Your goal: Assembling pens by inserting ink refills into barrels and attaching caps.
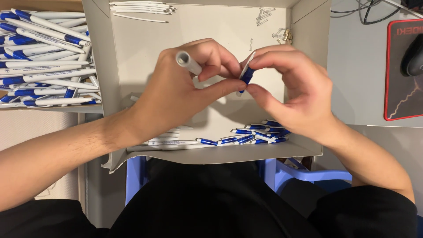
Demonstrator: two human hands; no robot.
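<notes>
My left hand (pixel 185 83) grips a white pen barrel (pixel 188 63), its open round end pointing up toward the camera. My right hand (pixel 295 92) pinches a blue pen tip piece (pixel 246 76) with a thin white refill sticking out of it, right beside the left thumb. Both hands hover over a shallow grey cardboard box (pixel 101 66). Along the box's near edge lie loose white barrels (pixel 169 142) and several blue and white pen parts (pixel 260 132).
A second box at the left holds several assembled white and blue pens (pixel 44 57). White refills (pixel 141 8) and small springs (pixel 269 17) lie at the box's far side. A red-edged mouse pad with a dark mouse (pixel 412 57) sits at the right. A blue chair (pixel 286 174) shows below.
</notes>
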